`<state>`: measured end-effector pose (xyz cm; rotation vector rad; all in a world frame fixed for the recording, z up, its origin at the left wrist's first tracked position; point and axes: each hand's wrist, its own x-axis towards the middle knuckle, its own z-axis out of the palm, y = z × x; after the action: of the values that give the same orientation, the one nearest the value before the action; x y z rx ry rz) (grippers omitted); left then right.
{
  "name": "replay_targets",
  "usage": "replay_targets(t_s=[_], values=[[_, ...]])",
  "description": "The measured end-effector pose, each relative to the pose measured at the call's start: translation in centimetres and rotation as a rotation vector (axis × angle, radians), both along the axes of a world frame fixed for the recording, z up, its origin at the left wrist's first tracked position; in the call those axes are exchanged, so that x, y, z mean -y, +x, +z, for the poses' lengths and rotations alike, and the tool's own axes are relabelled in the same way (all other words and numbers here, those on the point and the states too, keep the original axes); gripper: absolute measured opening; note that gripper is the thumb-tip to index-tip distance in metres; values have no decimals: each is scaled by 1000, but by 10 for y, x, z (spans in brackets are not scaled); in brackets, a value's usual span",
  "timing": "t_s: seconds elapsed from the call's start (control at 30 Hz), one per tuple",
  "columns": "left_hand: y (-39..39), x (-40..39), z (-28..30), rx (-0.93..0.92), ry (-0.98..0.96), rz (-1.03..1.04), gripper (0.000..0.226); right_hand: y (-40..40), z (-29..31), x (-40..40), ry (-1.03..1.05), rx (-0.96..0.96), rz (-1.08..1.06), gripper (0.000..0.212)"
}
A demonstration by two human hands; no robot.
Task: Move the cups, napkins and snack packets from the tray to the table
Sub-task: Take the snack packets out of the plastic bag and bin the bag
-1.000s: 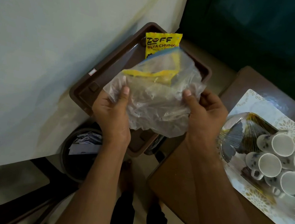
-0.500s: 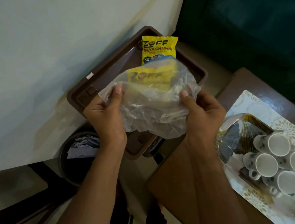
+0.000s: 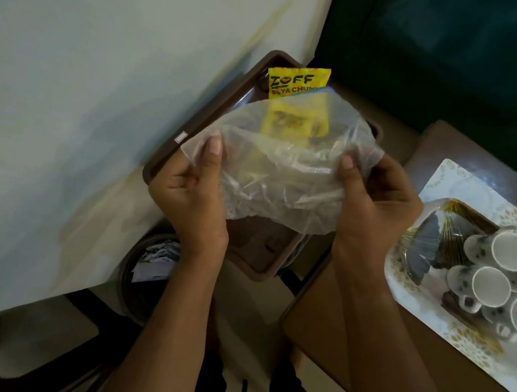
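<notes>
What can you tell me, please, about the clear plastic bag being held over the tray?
The clear plastic bag is thin, crinkled and translucent. The left hand and right hand pinch its two sides, thumbs on top, holding it above the brown tray. A yellow packet shows dimly through the film; another yellow packet, printed ZOFF, sticks up past its far edge. Whether that one is inside cannot be told.

Between the left hand (image 3: 190,197) and the right hand (image 3: 375,209) is a clear, colourless plastic bag (image 3: 281,179), with a yellow snack packet (image 3: 296,124) showing dimly through it. Just beyond the hands, a second yellow packet (image 3: 298,79) bears black lettering, over a dark brown tray (image 3: 194,127). Right of the right hand, white cups (image 3: 492,285) with dark spots lie on a white mat (image 3: 464,184) with a gold floral pattern, on a brown table (image 3: 346,344).
</notes>
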<state>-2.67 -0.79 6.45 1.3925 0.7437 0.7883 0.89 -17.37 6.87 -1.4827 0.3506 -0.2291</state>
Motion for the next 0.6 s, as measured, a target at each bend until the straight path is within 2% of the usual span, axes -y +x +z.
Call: replay_targets(t_s=[0.1, 0.23, 0.33, 0.4, 0.5, 0.6], values=[[0, -7, -4, -88, -62, -21, 11, -2, -2, -10, -32, -112, -7, 13], [6, -21, -4, -87, -30, -50, 13, -2, 3, -18, -36, -3, -46, 13], [6, -30, -6, -117, -79, -114, 8, -3, -3, -20, -40, -7, -59, 17], [3, -34, -6, -131, -17, -136, 14, -4, -8, -19, -100, -32, -69, 24], [-3, -46, -6, -56, 42, -164, 15, -5, -8, -19, -184, 24, -68, 28], [-10, -54, -5, 62, -11, -245, 34, -9, -5, -17, -250, 110, 31, 20]])
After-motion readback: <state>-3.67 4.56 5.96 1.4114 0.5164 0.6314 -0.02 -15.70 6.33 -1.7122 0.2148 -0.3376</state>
